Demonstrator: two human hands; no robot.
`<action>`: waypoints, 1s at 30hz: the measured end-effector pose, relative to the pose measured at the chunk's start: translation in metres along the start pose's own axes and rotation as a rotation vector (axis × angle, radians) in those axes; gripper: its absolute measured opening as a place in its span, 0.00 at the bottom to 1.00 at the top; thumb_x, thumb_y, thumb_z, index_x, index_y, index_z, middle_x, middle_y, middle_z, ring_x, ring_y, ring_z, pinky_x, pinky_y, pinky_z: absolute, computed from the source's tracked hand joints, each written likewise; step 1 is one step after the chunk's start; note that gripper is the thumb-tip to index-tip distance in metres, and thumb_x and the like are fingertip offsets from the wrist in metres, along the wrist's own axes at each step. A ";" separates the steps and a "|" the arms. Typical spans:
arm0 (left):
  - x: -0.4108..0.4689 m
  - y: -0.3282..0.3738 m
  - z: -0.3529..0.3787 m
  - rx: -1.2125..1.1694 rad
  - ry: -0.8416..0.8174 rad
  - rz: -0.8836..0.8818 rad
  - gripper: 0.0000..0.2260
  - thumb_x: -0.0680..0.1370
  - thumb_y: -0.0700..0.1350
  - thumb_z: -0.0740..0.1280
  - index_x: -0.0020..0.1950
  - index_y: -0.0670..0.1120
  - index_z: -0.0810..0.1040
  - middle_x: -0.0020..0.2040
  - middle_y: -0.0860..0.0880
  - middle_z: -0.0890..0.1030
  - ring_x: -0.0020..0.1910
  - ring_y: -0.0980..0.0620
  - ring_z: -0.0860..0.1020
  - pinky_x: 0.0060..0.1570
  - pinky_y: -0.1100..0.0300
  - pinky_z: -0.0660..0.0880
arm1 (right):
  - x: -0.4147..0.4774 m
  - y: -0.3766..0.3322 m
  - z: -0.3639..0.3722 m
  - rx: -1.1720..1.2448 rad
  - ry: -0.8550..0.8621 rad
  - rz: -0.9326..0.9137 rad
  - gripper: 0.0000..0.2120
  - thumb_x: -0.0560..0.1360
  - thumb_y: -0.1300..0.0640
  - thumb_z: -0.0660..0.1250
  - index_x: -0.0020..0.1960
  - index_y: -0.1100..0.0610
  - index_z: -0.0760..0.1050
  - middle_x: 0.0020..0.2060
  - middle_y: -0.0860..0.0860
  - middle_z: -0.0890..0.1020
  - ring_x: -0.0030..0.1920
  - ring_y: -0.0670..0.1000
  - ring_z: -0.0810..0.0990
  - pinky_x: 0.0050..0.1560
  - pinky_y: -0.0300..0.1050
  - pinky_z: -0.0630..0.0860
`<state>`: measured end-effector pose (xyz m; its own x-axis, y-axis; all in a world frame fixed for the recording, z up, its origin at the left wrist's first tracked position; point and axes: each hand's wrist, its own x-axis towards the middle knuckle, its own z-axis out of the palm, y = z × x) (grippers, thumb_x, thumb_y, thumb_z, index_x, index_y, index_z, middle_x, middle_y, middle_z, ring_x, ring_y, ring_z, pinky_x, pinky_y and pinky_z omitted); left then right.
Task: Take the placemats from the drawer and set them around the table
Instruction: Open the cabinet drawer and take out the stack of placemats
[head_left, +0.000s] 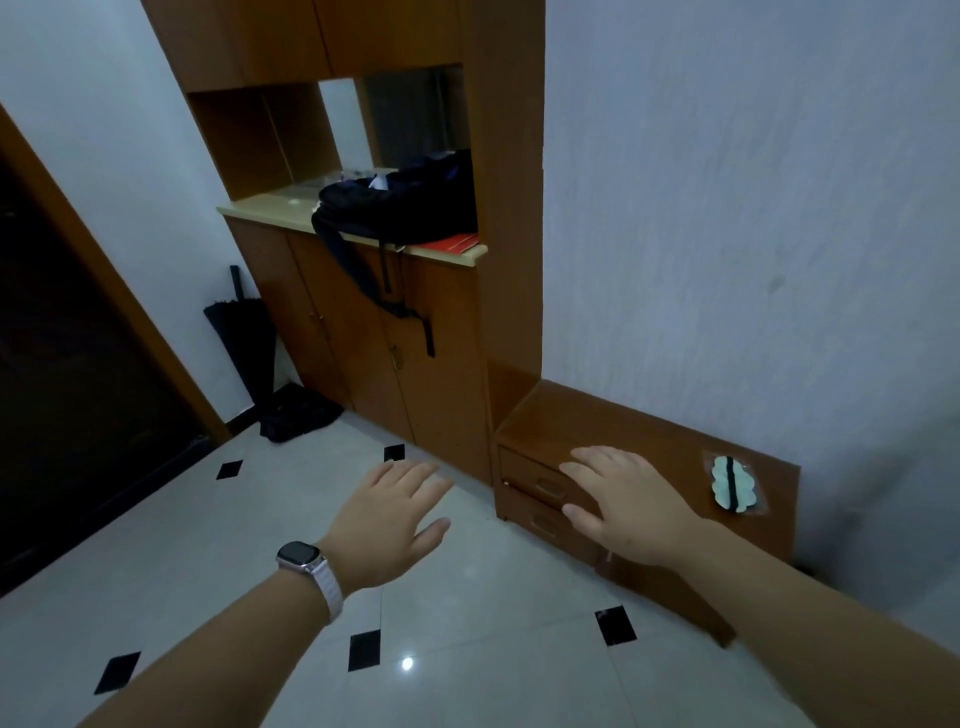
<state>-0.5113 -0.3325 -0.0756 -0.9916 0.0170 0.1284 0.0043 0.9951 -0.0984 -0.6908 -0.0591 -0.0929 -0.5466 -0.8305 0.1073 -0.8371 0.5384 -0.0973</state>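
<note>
The room was dim and bluish. One small glare spot shone on the glossy floor (407, 663). The doorway (62, 374) at left was nearly black. Straight lines bowed near the edges, and everything looked slightly soft.

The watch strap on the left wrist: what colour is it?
The watch strap is whitish, seen in the head view.
</note>
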 end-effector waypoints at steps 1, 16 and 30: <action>0.010 -0.007 0.006 -0.003 0.004 0.002 0.24 0.80 0.59 0.56 0.69 0.48 0.75 0.67 0.46 0.78 0.66 0.45 0.76 0.69 0.50 0.66 | 0.008 0.005 0.005 0.002 -0.006 0.011 0.29 0.78 0.35 0.50 0.75 0.47 0.64 0.74 0.48 0.67 0.74 0.50 0.62 0.73 0.50 0.57; 0.197 -0.156 0.141 -0.207 -0.003 0.259 0.22 0.76 0.57 0.60 0.64 0.47 0.80 0.62 0.45 0.81 0.61 0.44 0.80 0.62 0.47 0.75 | 0.170 0.046 0.098 0.004 -0.174 0.325 0.30 0.77 0.33 0.50 0.74 0.47 0.64 0.74 0.47 0.66 0.74 0.50 0.61 0.72 0.50 0.58; 0.298 -0.198 0.252 -0.352 -0.123 0.336 0.18 0.68 0.48 0.77 0.56 0.46 0.83 0.55 0.44 0.83 0.55 0.43 0.82 0.57 0.46 0.77 | 0.233 0.052 0.170 0.094 -0.220 0.591 0.25 0.78 0.42 0.60 0.71 0.53 0.70 0.71 0.52 0.70 0.71 0.53 0.66 0.67 0.50 0.66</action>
<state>-0.8397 -0.5484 -0.2661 -0.9357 0.3517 0.0275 0.3485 0.9092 0.2277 -0.8580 -0.2494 -0.2410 -0.8896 -0.4128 -0.1955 -0.3850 0.9080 -0.1655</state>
